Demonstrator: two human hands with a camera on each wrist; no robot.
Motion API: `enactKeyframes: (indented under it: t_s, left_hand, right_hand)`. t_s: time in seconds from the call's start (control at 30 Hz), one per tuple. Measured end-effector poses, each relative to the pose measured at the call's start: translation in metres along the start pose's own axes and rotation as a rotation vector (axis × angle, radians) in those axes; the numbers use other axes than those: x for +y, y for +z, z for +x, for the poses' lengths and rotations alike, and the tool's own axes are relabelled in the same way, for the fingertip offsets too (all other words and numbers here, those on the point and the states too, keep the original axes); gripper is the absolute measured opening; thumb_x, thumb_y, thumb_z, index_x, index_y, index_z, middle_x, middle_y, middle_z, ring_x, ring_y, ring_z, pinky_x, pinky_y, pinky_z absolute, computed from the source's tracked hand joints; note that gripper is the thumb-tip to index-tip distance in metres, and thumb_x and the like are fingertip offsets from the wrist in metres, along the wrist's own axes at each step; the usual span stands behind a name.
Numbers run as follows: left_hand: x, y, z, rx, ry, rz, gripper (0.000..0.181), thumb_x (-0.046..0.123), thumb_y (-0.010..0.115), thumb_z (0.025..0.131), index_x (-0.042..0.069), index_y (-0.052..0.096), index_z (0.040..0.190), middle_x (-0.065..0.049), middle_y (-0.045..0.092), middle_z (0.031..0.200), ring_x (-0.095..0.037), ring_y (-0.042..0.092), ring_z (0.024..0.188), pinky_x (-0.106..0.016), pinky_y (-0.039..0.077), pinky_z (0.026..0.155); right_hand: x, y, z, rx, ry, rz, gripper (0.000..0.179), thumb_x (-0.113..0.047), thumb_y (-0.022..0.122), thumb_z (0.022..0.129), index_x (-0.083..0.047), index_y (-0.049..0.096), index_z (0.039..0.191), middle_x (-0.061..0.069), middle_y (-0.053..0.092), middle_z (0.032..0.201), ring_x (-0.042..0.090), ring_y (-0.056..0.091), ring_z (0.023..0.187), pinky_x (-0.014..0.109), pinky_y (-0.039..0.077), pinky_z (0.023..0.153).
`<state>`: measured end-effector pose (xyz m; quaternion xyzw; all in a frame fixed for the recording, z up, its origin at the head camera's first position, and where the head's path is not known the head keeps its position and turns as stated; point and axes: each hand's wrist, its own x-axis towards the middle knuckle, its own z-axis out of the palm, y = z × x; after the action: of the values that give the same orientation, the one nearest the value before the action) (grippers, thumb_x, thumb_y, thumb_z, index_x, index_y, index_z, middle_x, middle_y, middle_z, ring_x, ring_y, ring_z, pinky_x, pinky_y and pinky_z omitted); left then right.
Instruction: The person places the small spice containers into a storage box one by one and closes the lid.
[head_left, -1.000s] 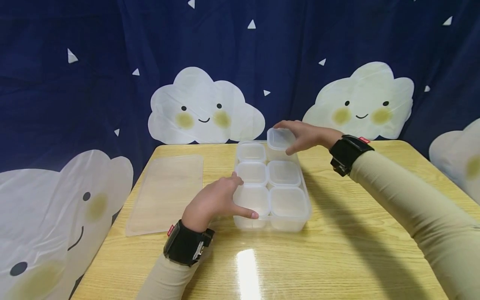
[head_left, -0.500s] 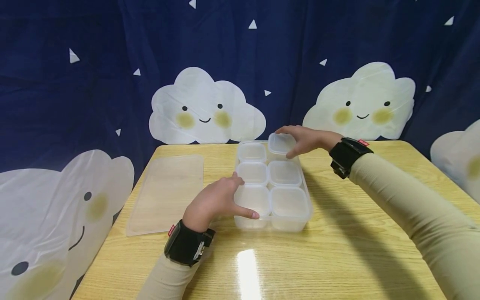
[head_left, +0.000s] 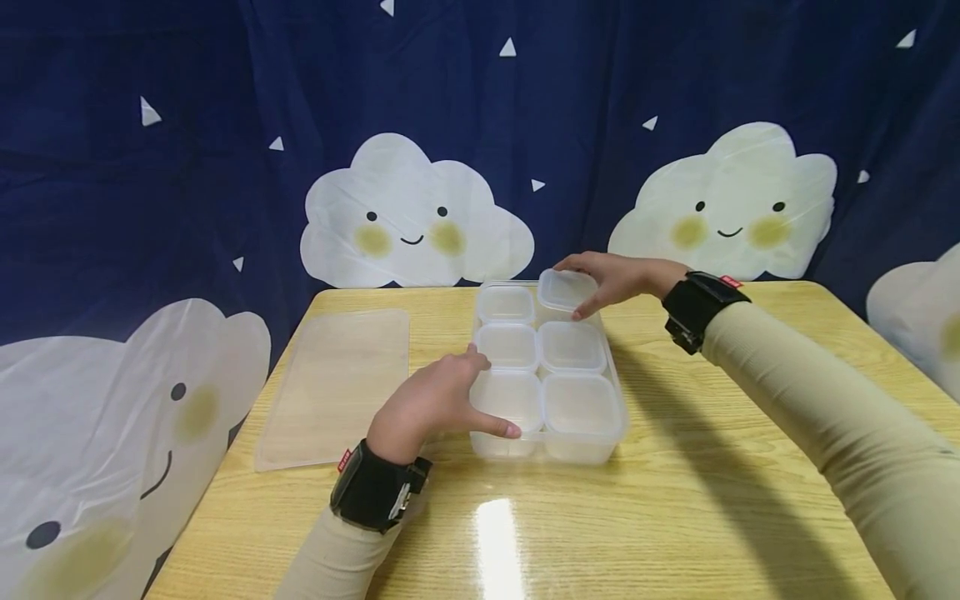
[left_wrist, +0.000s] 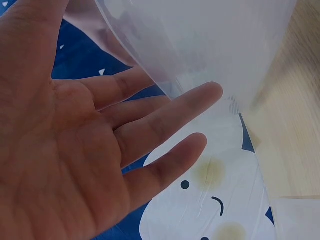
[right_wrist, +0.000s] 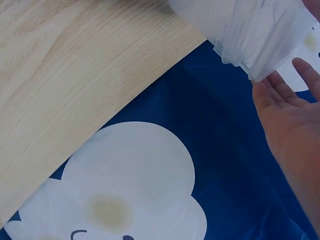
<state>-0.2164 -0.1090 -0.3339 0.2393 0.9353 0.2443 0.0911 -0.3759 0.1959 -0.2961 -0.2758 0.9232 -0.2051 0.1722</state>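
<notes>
A translucent plastic bin (head_left: pixel 543 447) stands on the table, filled with small lidded food containers in two columns. At its back right corner my right hand (head_left: pixel 617 278) pinches a small container (head_left: pixel 564 288), thumb on the near side and fingers on the far side. That container's lid sits higher than the others and tilts slightly. My left hand (head_left: pixel 429 400) lies along the bin's front left, thumb across the front corner. In the left wrist view its fingers (left_wrist: pixel 165 125) are extended against the clear wall. The right wrist view shows fingertips right at the bin's far edge.
A flat translucent sheet like a lid (head_left: pixel 337 387) lies on the wooden table (head_left: pixel 675 517), left of the bin. Behind the table hangs a dark blue curtain (head_left: pixel 585 83) with smiling clouds. The bin stands near the table's back edge.
My right hand has lowered the back right container into the bin; in the last half second it has barely moved. The left hand stays in place at the bin.
</notes>
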Motion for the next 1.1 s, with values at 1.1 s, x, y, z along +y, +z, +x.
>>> enactKeyframes:
  t_s: [1.1]
  left_hand:
    - [0.001, 0.002, 0.000, 0.005, 0.001, -0.014, 0.091, 0.061, 0.090, 0.064, 0.004, 0.059, 0.129, -0.002, 0.063, 0.105, -0.017, 0.058, 0.086, -0.032, 0.049, 0.074]
  right_hand:
    - [0.002, 0.003, 0.006, -0.112, 0.046, 0.042, 0.083, -0.021, 0.086, 0.084, 0.001, 0.041, 0.149, 0.024, 0.033, 0.157, 0.043, 0.028, 0.145, 0.066, 0.024, 0.116]
